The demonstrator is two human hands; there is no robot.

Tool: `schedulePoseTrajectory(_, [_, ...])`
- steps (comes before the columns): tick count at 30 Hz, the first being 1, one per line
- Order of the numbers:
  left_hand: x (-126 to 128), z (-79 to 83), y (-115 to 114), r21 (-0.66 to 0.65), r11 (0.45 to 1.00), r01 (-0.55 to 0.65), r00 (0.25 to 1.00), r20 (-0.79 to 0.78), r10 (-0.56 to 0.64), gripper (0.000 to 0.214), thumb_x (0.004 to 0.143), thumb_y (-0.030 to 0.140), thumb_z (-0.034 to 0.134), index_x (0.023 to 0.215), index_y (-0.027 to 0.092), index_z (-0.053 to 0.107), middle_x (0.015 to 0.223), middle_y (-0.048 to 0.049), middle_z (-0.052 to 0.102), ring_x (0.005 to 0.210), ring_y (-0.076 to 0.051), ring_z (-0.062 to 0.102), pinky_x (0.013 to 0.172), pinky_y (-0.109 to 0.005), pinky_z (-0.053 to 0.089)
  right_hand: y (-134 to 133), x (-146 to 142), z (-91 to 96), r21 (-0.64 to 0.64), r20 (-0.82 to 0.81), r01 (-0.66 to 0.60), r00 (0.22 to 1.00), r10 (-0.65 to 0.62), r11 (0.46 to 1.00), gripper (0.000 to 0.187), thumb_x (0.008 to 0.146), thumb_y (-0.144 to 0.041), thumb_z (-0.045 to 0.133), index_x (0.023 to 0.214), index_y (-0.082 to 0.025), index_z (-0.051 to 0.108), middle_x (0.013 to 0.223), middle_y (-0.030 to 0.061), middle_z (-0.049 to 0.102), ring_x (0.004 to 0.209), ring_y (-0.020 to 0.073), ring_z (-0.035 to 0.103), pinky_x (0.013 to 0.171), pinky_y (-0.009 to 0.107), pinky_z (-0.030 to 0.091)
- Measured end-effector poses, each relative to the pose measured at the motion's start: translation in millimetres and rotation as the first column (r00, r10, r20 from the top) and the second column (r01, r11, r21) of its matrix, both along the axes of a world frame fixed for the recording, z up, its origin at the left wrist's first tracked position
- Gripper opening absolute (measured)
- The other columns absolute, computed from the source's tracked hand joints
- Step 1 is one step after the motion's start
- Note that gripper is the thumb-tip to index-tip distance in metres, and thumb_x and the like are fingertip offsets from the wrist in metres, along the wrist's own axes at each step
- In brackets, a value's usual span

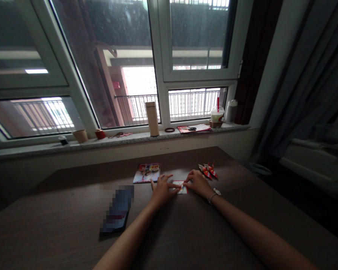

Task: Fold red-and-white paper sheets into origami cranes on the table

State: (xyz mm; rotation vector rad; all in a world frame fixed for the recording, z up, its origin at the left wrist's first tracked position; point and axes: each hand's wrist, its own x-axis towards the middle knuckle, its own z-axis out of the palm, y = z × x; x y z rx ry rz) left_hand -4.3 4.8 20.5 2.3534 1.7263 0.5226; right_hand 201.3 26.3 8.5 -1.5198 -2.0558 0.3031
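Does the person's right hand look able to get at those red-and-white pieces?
Probably yes: the red-and-white pieces lie just beyond the right hand, with nothing visible standing between, though its fingers are at the small paper.

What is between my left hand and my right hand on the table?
In the head view, a small white paper with red edging lies on the table between the left hand and the right hand; fingers of both reach onto it.

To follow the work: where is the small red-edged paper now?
Just right of centre in the head view, the small red-edged paper lies between the left hand and right hand.
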Motion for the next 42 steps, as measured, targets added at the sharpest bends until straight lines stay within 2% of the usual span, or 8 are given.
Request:
schedulePoseTrajectory(14, [-2, -2.5, 1, 0.008, 1.000, 0.002, 1.000, -0.004, -0.002, 0.018, 0.083, 0.050, 0.067, 0.099, 0.048, 0.074, 0.147, 0.0041, 0.048, 0.141, -0.036, 0.030, 0.109, -0.076, -0.003, -7, 1, -3.4, -0.007, -0.011, -0.061, 0.998, 0.061, 0.998, 0.029, 0.073, -0.044, 0.076, 0.091, -0.022, 0.071, 0.110, 0.0058, 0.058, 0.110, 0.0239, 0.052, 0.097, 0.036, 0.037])
schedulePoseTrajectory(35, [-3, -4.7, 3, -0.008, 1.000, 0.000, 1.000, 0.008, 0.001, 0.017, 0.084, 0.051, 0.066, 0.098, 0.048, 0.075, 0.148, 0.0042, 0.048, 0.141, -0.038, 0.030, 0.106, -0.079, -0.006, -10, 3, -9.0, 0.001, 0.025, -0.064, 0.998, 0.064, 0.998, 0.049, 0.066, -0.059, 0.077, 0.098, -0.024, 0.064, 0.120, 0.0054, 0.055, 0.115, 0.0257, 0.050, 0.101, 0.040, 0.035])
schedulePoseTrajectory(38, [-4, -5.8, 3, -0.013, 1.000, 0.005, 1.000, 0.011, -0.005, 0.018, 0.084, 0.051, 0.065, 0.098, 0.047, 0.075, 0.149, 0.0037, 0.047, 0.141, -0.037, 0.029, 0.106, -0.079, -0.005, -9, 4, -9.6, -0.003, 0.009, -0.069, 0.998, 0.069, 0.998, 0.045, 0.070, -0.060, 0.074, 0.096, -0.024, 0.065, 0.119, 0.0051, 0.056, 0.114, 0.0252, 0.050, 0.101, 0.039, 0.035])
schedulePoseTrajectory(42, [-4, -8.0, 4, -0.002, 1.000, 0.007, 1.000, 0.015, -0.007, 0.018, 0.083, 0.053, 0.065, 0.096, 0.047, 0.076, 0.148, 0.0036, 0.047, 0.141, -0.037, 0.029, 0.106, -0.078, -0.006, -7, 3, -10.6, 0.020, -0.018, -0.055, 0.998, 0.056, 0.998, 0.029, 0.083, -0.052, 0.065, 0.092, -0.024, 0.068, 0.112, 0.0042, 0.058, 0.111, 0.0225, 0.052, 0.100, 0.038, 0.034])
